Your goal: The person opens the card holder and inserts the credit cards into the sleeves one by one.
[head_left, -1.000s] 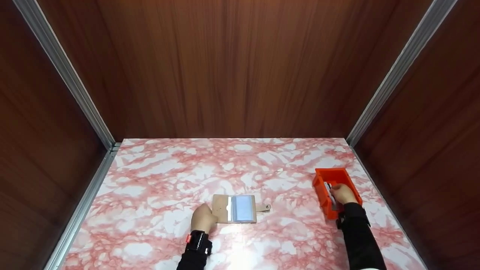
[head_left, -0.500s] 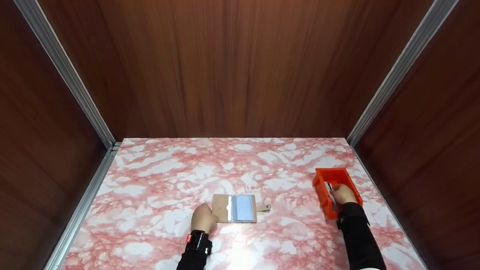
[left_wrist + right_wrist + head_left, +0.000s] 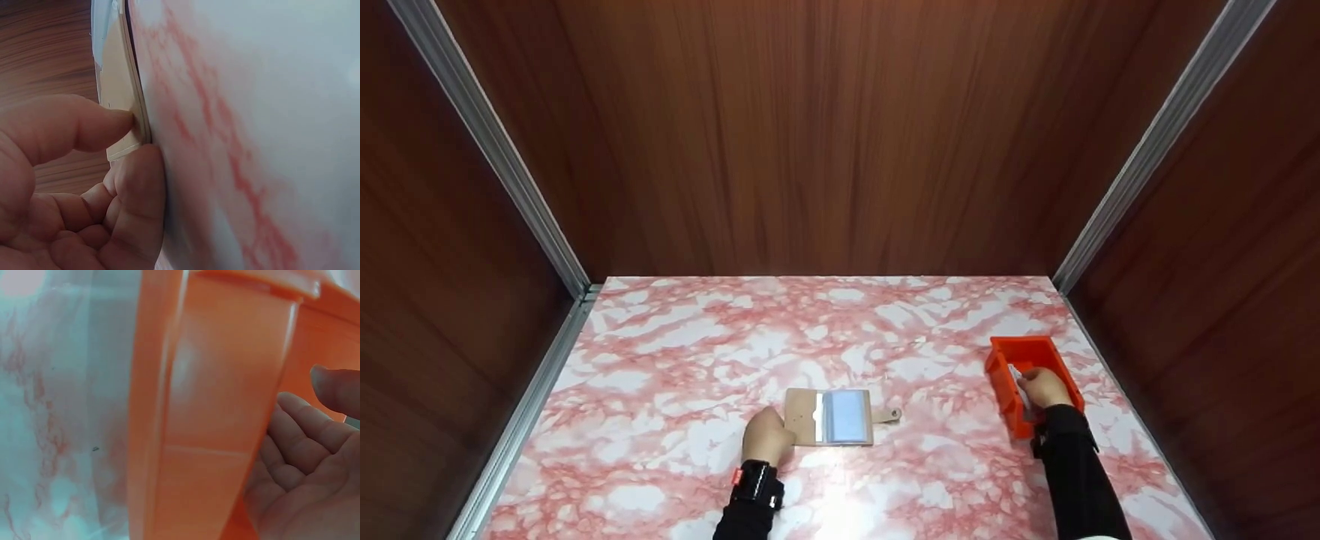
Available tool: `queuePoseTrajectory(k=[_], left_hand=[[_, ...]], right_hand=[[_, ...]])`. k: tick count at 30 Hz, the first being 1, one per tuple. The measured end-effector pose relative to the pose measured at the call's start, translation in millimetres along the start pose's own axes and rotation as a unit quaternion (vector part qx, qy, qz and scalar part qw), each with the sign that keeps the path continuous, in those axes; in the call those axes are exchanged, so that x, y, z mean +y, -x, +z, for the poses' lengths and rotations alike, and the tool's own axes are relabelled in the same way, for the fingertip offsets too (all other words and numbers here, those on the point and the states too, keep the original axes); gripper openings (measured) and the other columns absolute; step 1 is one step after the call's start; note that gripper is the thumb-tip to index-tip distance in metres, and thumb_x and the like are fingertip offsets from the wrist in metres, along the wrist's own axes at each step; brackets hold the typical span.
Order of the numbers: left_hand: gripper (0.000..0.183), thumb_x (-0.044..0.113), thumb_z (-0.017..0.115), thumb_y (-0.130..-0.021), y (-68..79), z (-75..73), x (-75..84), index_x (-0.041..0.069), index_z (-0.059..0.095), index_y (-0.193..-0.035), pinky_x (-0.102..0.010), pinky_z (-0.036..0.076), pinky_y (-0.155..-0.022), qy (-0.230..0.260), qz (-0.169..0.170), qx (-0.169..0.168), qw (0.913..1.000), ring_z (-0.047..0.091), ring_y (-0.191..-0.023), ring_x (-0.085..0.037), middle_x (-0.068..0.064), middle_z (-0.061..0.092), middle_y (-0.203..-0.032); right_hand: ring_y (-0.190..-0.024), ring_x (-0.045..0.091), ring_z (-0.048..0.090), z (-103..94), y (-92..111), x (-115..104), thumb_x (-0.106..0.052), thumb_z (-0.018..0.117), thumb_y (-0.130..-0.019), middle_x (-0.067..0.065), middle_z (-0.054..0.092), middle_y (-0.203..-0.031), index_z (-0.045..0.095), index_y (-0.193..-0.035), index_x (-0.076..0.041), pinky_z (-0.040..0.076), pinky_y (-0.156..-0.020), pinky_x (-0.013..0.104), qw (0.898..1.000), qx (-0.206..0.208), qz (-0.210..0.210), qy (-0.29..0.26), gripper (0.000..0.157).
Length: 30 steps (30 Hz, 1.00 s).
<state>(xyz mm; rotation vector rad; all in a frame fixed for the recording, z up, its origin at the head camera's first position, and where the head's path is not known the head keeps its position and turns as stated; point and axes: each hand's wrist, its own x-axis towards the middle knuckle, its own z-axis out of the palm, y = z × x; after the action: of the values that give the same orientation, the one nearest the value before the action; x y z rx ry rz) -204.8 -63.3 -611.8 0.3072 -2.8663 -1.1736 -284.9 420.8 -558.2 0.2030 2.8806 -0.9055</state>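
Observation:
An unfolded tan card holder [image 3: 804,418] lies on the table with clear bluish sleeves [image 3: 847,416], a white card edge [image 3: 819,418] and a snap strap [image 3: 889,415]. My left hand [image 3: 766,437] pinches its near left corner. In the left wrist view the thumb [image 3: 107,126] presses on the tan cover, while the other fingers curl against its edge. My right hand [image 3: 1045,388] reaches into an orange bin [image 3: 1011,394], touching whitish cards [image 3: 1014,372] along its left wall. In the right wrist view the thumb [image 3: 340,391] stands apart from the loosely bent fingers; the bin wall hides part of them.
The table [image 3: 697,352] has a pink and white marbled top. Brown wood-grain panels [image 3: 825,150] with metal corner rails [image 3: 1162,142] enclose its back and sides. The bin stands near the right panel.
At the cards by my right fingertips, a dark stripe seen before no longer shows, and a white surface is there instead. Both hands and the card holder stay in place.

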Motion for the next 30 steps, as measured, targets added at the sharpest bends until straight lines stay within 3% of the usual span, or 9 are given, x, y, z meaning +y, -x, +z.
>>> queuePoseTrajectory(k=[15,22,26,30], left_hand=[[0.018,-0.002,0.070,-0.066,-1.2,-1.5,1.4,0.002,0.055,-0.074,-0.048,0.048,-0.073,-0.008,-0.001,-0.002,1.0000,0.057,-0.070,-0.031,-0.008,0.055,-0.070],[0.019,-0.002,0.070,-0.065,-0.3,-1.1,1.7,0.002,0.055,-0.075,-0.047,0.048,-0.073,-0.005,-0.008,-0.005,0.9999,0.057,-0.071,-0.031,-0.009,0.055,-0.071],[0.018,-0.003,0.069,-0.065,-0.7,0.0,0.9,0.002,0.055,-0.075,-0.047,0.048,-0.074,-0.004,-0.010,-0.005,0.9999,0.057,-0.072,-0.032,-0.009,0.055,-0.072],[0.018,-0.003,0.069,-0.065,-0.9,0.2,0.1,0.002,0.055,-0.075,-0.047,0.048,-0.074,-0.005,-0.008,-0.006,0.9999,0.057,-0.072,-0.031,-0.009,0.055,-0.071]], right_hand=[[-0.104,0.049,0.054,2.1,-4,6,-0.012,0.055,-0.095,0.038,0.057,-0.113,0.054,-0.114,0.021,0.043,-0.094,0.053,0.999,0.020,0.021,-0.041,0.038],[-0.096,0.044,0.057,2.2,-15,23,-0.019,0.066,-0.090,0.031,0.062,-0.104,0.059,-0.108,0.015,0.047,-0.086,0.049,0.996,0.041,-0.014,-0.072,0.040],[-0.105,0.050,0.054,1.6,-8,9,-0.014,0.060,-0.093,0.036,0.058,-0.113,0.056,-0.114,0.018,0.043,-0.093,0.055,0.997,0.046,0.013,-0.067,0.039],[-0.102,0.049,0.056,2.6,0,-1,-0.009,0.057,-0.093,0.036,0.059,-0.111,0.056,-0.113,0.019,0.045,-0.091,0.055,0.997,0.054,0.020,-0.051,0.035]])
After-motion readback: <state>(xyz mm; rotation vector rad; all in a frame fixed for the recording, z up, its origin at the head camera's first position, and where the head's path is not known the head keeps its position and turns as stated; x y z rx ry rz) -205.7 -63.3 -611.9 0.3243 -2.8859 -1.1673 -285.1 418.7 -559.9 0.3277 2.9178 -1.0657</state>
